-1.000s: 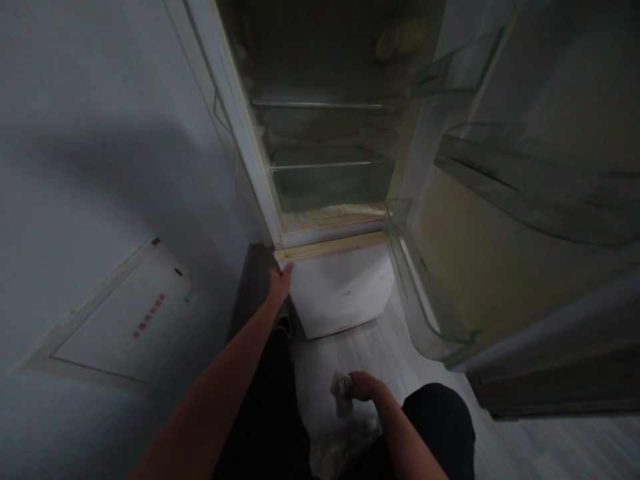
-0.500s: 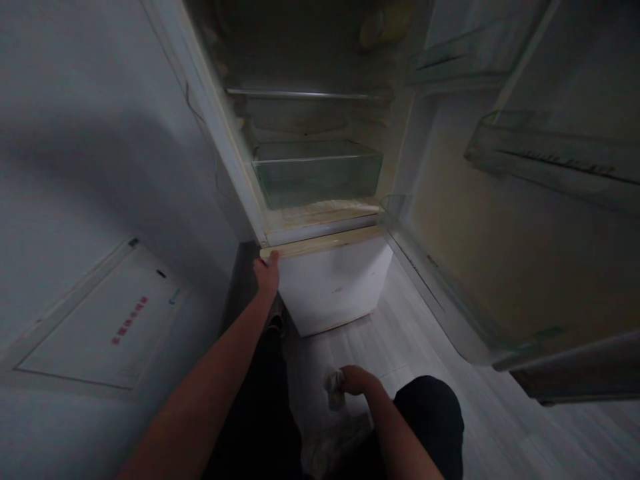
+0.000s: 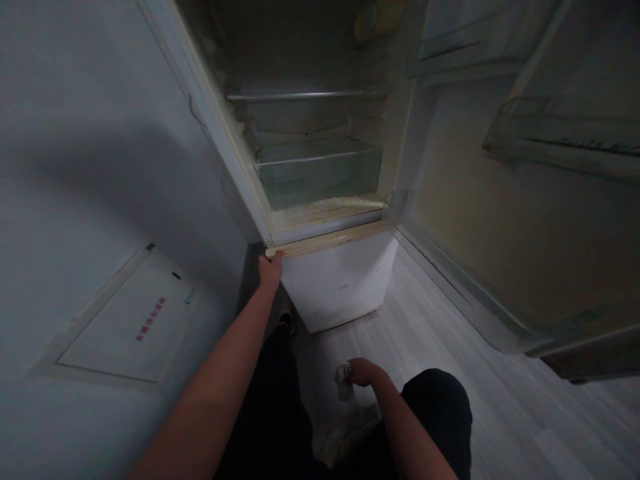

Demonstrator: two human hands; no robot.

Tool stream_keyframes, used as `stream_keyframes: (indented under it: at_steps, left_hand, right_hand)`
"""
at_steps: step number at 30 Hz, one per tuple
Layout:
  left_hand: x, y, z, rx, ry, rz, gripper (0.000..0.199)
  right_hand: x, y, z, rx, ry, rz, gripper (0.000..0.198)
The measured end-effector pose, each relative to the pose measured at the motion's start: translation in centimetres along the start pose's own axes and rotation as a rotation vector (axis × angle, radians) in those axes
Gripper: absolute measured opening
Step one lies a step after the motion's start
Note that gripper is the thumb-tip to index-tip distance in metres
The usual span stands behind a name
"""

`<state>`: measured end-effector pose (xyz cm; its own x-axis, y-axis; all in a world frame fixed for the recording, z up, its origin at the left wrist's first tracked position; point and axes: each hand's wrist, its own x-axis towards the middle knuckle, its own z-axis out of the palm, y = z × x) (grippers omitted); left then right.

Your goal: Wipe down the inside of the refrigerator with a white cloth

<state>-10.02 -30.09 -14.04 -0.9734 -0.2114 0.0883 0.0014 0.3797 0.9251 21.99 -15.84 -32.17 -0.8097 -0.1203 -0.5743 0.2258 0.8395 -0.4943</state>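
The fingers of my left hand [image 3: 271,270] are closed on the top left corner of the fridge's white lower door [image 3: 345,280], which has a cream top edge. Low in front of it, over the floor, my right hand [image 3: 361,372] grips a crumpled pale cloth [image 3: 343,373] that hangs down. Above the lower door, the fridge compartment [image 3: 395,153] stands open, with a clear drawer [image 3: 320,173] at its bottom and a glass shelf [image 3: 310,96] higher up.
To the right the fridge's upper door [image 3: 460,187] is swung wide, with clear door bins [image 3: 445,280]. A wall panel with red lettering [image 3: 115,327] is at left. My bent knee [image 3: 437,407] and foot [image 3: 286,320] are over the grey plank floor [image 3: 425,320].
The view has shifted slightly, so the fridge door and wall panel appear farther right. My left hand keeps its hold on the door corner, and the cloth stays in my right hand.
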Motion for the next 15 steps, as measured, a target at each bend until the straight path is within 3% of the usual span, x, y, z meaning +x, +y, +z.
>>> stream_keyframes:
  at_steps: [9,12,15]
  left_hand:
    - [-1.4,1.1,-1.7,0.108,-0.027,0.038,0.031]
    - [-4.6,-0.3,-3.8,0.153,-0.043,0.099,0.036]
    - [-11.0,-4.7,-5.9,0.168,-0.112,0.211,0.047]
  right_hand:
    - [1.2,0.1,0.8,0.066,0.01,-0.016,0.032]
    - [1.7,0.6,1.0,0.118,0.069,0.02,0.035]
    - [2.7,1.3,1.1,0.176,0.174,0.118,0.045]
